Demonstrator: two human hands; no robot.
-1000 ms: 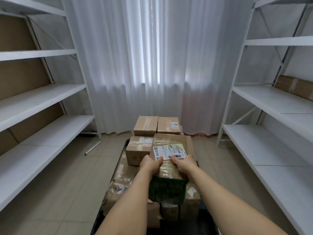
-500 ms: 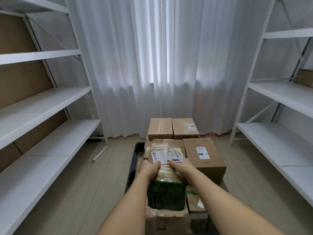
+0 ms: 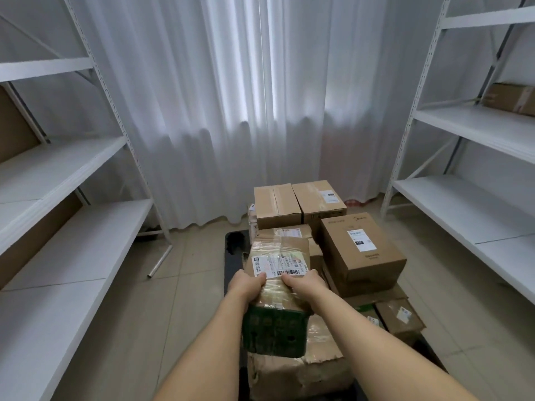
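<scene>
Taped parcel [image 3: 278, 287]: label [image 3: 278, 263] faces up, likely for reading; your left hand [image 3: 246, 285] and right hand [image 3: 304, 283] clasp its near corners, sharing its weight.

Both bare forearms reach forward from the bottom of the view and converge toward the middle, elbows out of sight. The left hand [image 3: 246, 288] and right hand [image 3: 307, 285] sit side by side at the same height, backs turned up and wrists straight. Each grips the near end of a taped parcel [image 3: 278, 256], thumbs lying on top and pointing inward, nearly meeting. The fingers are hidden.
</scene>
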